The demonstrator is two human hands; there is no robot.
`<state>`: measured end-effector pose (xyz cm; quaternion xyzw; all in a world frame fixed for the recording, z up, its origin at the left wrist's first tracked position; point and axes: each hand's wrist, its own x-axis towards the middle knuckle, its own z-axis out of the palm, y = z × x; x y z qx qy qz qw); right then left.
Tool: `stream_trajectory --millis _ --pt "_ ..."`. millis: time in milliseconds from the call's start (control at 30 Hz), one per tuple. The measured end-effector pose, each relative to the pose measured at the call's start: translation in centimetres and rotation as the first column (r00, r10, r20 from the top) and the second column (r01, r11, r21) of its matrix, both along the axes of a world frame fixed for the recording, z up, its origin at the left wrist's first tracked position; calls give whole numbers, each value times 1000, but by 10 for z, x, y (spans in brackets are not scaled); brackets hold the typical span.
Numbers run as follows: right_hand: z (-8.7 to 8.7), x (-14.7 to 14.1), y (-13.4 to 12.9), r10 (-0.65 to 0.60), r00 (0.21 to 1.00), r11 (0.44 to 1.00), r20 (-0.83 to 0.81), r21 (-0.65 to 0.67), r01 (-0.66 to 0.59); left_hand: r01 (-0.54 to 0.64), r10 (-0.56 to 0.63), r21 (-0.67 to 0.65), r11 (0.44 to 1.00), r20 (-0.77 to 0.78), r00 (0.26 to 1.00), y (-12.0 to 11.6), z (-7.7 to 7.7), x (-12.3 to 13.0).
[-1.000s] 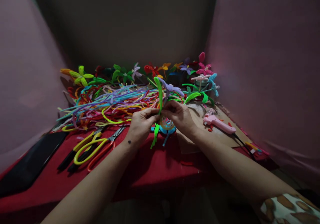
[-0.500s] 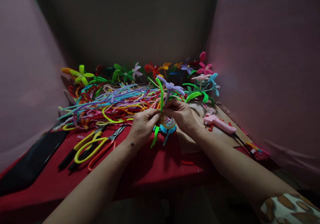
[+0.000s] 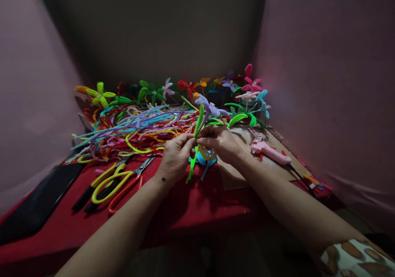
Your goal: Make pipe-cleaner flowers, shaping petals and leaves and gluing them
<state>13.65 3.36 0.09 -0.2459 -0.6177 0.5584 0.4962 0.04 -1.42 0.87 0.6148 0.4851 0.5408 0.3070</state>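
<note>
A purple pipe-cleaner flower with a bright green pipe-cleaner leaf is held upright, leaning right, between my hands. My left hand is closed, thumb and forefinger pinching the base of the leaf and stem. Right beside it, my right hand pinches the same stem from the other side, its fingertips nearly touching the left ones. Just under the right fingers is a yellowish tape roll; whether the hand holds it cannot be made out. Blue pipe-cleaner pieces lie below, and a green strip hangs beneath the left fingers.
A heap of coloured pipe cleaners spreads behind my left hand. Pliers and scissors lie front left, near a black pouch. At right, a pink glue gun rests on cardboard. Finished flowers line the back.
The flower and its leaf have tipped to the right and sunk a little. My fingertips have shifted slightly left, both still pinching the stem.
</note>
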Motion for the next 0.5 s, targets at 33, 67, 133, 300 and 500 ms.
stream_trajectory --millis 33,67,133,300,500 --pt "0 0 0 3 1000 1000 11 11 -3 4 -4 -11 1000 10 1000 0 0 0" --pt "1 0 0 5 1000 1000 19 20 -5 8 -8 -21 1000 22 1000 1 -1 0" --pt "1 0 1 7 999 1000 31 16 -7 8 -6 -36 999 47 999 1 -1 1" --pt "1 1 1 -42 998 997 45 -57 44 -9 11 -49 999 50 999 0 1 3" --pt "5 0 -4 -81 996 993 24 -86 83 -6 7 -20 1000 51 999 -2 3 3"
